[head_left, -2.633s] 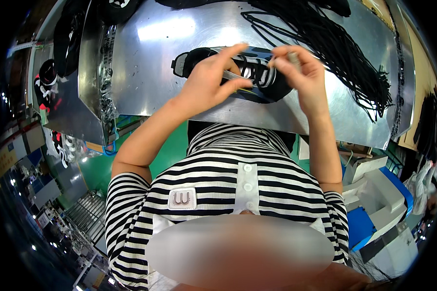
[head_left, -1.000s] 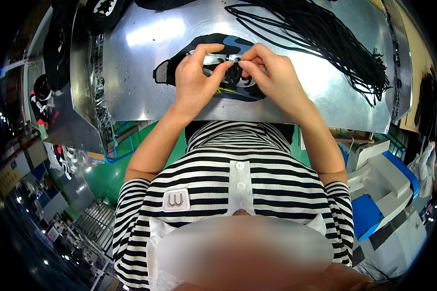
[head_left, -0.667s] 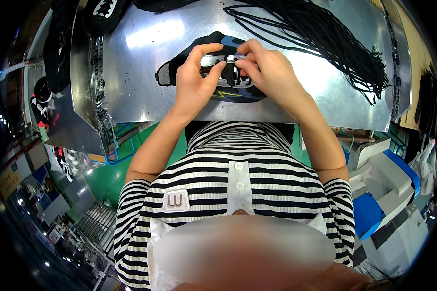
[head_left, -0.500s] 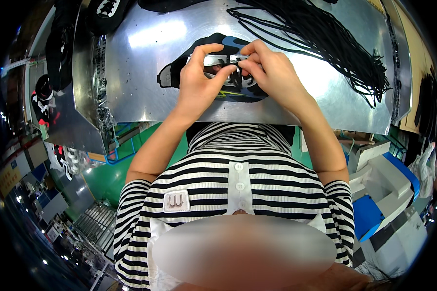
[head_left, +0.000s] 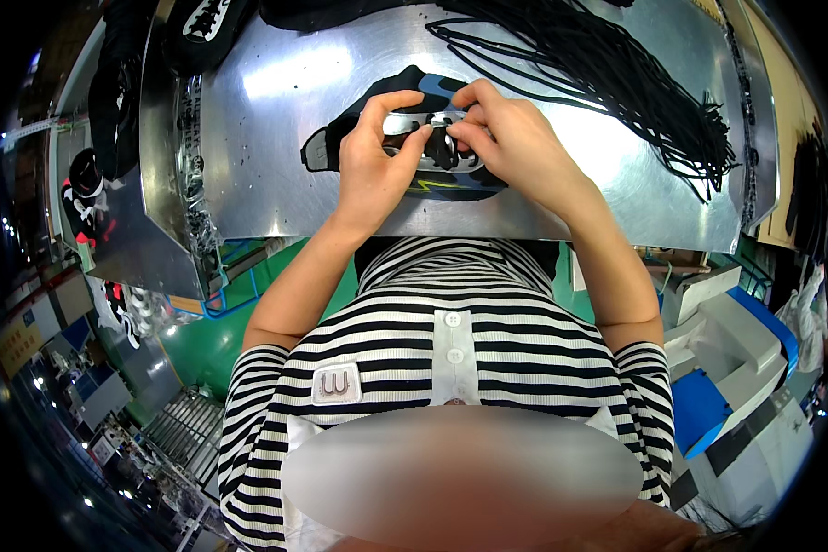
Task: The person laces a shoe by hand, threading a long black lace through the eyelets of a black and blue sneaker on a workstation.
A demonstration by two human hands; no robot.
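Note:
A shoe upper (head_left: pixel 474 189), black with blue patches, a yellow-green line and a silver lace panel, lies sideways on the metal table just in front of me. A black shoelace (head_left: pixel 442 147) runs through the eyelets of that panel. My left hand (head_left: pixel 373 152) grips the upper from its left, with the index finger along the far side of the panel and the thumb across it. From the right, my right hand (head_left: pixel 515 138) pinches the black lace between thumb and index finger above the eyelets. The fingers partly cover the lace ends.
A large bundle of black laces (head_left: pixel 616 83) spreads over the table's far right. Other black shoe pieces (head_left: pixel 210 28) lie along the far left edge. The shiny metal table (head_left: pixel 276 184) has raised side edges. A white and blue plastic object (head_left: pixel 736 359) stands low on the right.
My left thumb has drawn back left, away from my right fingertips. My right fingers have shifted slightly at the lace. The upper stays in nearly the same place.

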